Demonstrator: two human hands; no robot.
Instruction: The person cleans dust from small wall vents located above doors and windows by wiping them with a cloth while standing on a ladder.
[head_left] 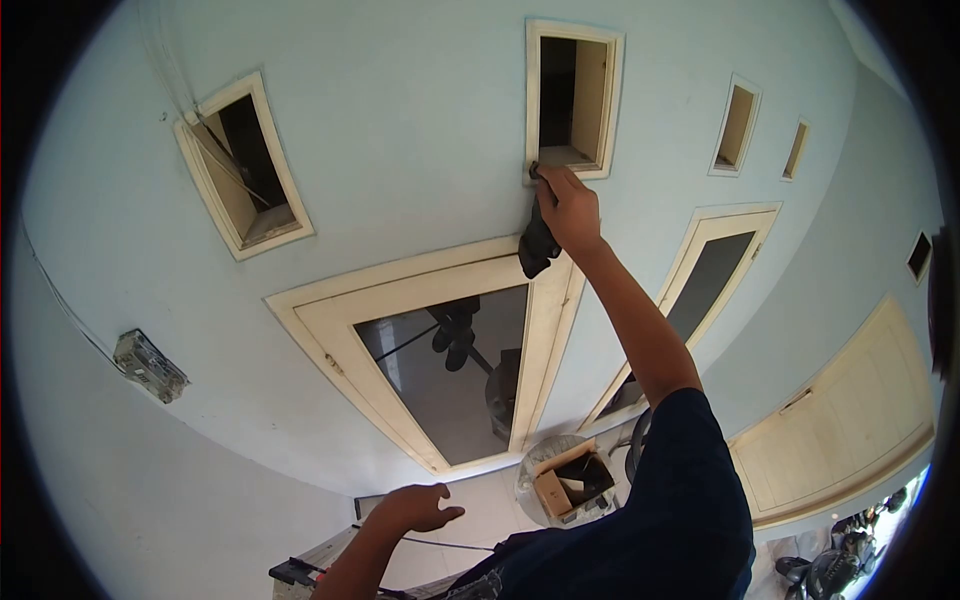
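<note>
My right hand [570,208] is raised to the lower left corner of a cream-framed wall opening [616,100]. Its fingers are closed on a black cloth [538,245], which hangs down against the wall below the frame. The cloth's exact kind is hard to make out. Low on the left, my left hand [415,508] is held out in the air with thumb and fingers apart and nothing in it. Beneath the right arm is a cream-framed window [440,375] with dark, reflecting glass.
Another framed opening [280,170] at the left has cables running through it. A bare wall box [150,366] sits lower left. Below stand an open cardboard box [552,492] and part of what looks like a ladder [300,572]. A wooden door [840,410] is at right.
</note>
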